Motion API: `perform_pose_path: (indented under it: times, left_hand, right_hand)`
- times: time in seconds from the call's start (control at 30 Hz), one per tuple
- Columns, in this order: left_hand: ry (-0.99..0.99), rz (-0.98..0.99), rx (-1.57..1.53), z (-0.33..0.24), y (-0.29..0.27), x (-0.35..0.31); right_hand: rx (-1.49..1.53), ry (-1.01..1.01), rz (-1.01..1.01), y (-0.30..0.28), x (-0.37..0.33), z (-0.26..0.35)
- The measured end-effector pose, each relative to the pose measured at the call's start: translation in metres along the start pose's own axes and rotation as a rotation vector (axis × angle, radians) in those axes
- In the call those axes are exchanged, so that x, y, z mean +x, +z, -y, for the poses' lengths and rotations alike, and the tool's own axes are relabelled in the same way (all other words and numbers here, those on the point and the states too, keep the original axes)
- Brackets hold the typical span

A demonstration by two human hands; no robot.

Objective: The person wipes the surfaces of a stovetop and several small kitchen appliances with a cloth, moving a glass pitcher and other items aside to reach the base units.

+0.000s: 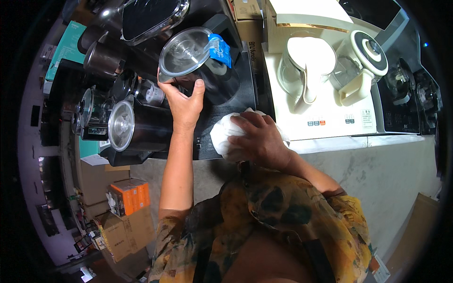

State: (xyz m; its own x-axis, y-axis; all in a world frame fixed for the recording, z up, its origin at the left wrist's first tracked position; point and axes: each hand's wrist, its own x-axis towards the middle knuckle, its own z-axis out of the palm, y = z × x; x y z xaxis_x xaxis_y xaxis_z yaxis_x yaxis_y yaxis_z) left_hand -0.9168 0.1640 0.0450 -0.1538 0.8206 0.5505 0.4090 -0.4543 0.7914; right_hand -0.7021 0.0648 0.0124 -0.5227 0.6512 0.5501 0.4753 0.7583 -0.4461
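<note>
Left hand has thumb and fingers clamped on the near-left side of the dark, clear-lidded cylindrical container, standing at the far part of the black flat appliance base. Right hand: fingers curled onto a bunched white cloth at the base's near right corner; contact underneath hidden. Looks like wiping. Keep the container braced, press evenly, cover the edge, don't snag the blue packet on the lid.
</note>
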Motion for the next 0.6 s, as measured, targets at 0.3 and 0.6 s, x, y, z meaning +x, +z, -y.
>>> perform_pose_path:
  times: [0.3, 0.6]
  left_hand:
    - [-0.022, 0.031, -0.126, 0.010, -0.009, 0.003]
    - [0.356, -0.107, 0.237, -0.070, 0.004, -0.037]
  right_hand:
    - [0.039, 0.072, -0.039, 0.001, -0.001, 0.000]
    - [-0.215, 0.100, 0.043, 0.014, 0.016, 0.006]
